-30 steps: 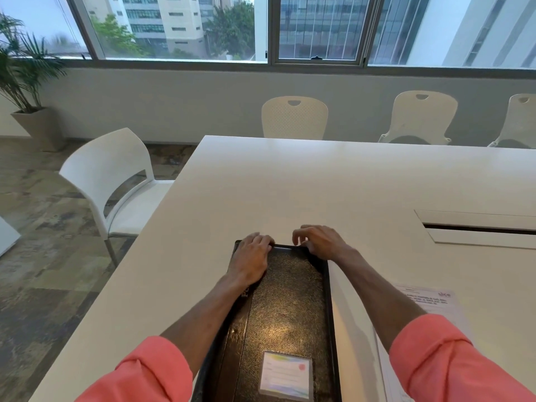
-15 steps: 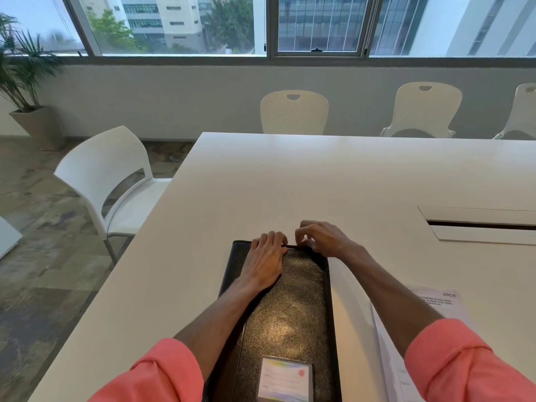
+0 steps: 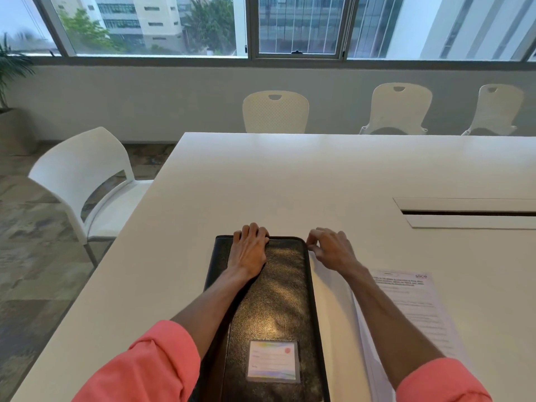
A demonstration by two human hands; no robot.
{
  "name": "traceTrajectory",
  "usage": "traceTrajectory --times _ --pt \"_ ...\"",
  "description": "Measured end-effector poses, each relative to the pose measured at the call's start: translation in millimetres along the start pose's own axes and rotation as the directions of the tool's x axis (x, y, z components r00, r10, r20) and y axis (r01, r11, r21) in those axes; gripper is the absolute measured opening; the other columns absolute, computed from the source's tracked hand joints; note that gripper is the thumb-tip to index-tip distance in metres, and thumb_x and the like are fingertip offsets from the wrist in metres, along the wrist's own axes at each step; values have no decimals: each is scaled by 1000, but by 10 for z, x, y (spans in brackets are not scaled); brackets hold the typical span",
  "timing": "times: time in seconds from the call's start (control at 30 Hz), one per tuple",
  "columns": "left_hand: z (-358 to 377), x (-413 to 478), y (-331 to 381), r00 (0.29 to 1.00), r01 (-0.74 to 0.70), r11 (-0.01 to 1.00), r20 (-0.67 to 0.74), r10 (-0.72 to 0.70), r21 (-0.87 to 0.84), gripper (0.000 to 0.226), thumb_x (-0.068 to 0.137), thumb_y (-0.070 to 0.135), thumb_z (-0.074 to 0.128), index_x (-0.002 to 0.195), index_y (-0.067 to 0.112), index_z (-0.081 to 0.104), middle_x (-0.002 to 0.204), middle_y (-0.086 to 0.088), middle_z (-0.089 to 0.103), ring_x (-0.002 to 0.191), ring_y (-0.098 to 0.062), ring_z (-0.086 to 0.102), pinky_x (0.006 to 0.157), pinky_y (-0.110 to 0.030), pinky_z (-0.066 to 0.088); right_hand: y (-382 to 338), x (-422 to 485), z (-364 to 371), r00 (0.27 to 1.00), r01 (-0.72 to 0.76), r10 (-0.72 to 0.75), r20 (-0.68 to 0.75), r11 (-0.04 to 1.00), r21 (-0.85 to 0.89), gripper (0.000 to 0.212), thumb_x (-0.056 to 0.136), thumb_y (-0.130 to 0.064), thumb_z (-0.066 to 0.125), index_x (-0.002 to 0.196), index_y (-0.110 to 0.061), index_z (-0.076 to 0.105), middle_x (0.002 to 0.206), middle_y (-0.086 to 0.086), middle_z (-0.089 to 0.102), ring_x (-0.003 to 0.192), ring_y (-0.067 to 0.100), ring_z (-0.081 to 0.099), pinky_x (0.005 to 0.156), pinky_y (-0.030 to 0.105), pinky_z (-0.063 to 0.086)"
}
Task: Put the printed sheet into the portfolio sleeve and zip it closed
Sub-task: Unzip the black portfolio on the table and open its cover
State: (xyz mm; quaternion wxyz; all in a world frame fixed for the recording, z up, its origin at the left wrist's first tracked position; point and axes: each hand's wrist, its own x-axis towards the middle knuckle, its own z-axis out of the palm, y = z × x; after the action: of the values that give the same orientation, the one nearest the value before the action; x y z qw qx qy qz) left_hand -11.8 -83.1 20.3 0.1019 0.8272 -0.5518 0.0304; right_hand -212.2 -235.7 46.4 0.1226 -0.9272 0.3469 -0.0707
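White conference table point(image 3: 290, 175) fills the view. The black zip portfolio point(image 3: 278, 300) lies lengthwise in front of you, shut, ID card window point(image 3: 273, 361) near your end. The printed sheet point(image 3: 412, 303) is still out, flat on the table just right of the portfolio, partly under your right forearm. Your left hand point(image 3: 250, 250) is flat, fingers together, pressing the far end of the cover. Your right hand point(image 3: 330, 248) is curled at the far right corner, fingertips pinched narrow, likely on the zip pull, but I cannot tell if it's gripped. Risks: your forearm drags or creases the sheet as you run the zip; let up the left hand and the portfolio slides.
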Motion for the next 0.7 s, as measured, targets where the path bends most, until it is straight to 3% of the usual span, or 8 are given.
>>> traceTrajectory --times 0.37,0.7 --pt "-91 -58 103 998 69 996 7 -70 62 28 116 24 39 139 18 53 138 -5 52 128 -23 52 114 -42 40 -98 -635 135 996 -89 89 -16 996 8 3 103 -27 69 105 -27 71 111 -8 74 111 18 67 105 45 44" --pt "-134 -117 210 994 113 994 -11 -113 7 31 117 27 39 141 14 53 142 -8 54 133 -26 51 116 -44 39 -169 -1091 224 991 -120 122 -49 992 50 4 101 -30 72 105 -28 72 107 -10 75 104 15 68 103 44 51"
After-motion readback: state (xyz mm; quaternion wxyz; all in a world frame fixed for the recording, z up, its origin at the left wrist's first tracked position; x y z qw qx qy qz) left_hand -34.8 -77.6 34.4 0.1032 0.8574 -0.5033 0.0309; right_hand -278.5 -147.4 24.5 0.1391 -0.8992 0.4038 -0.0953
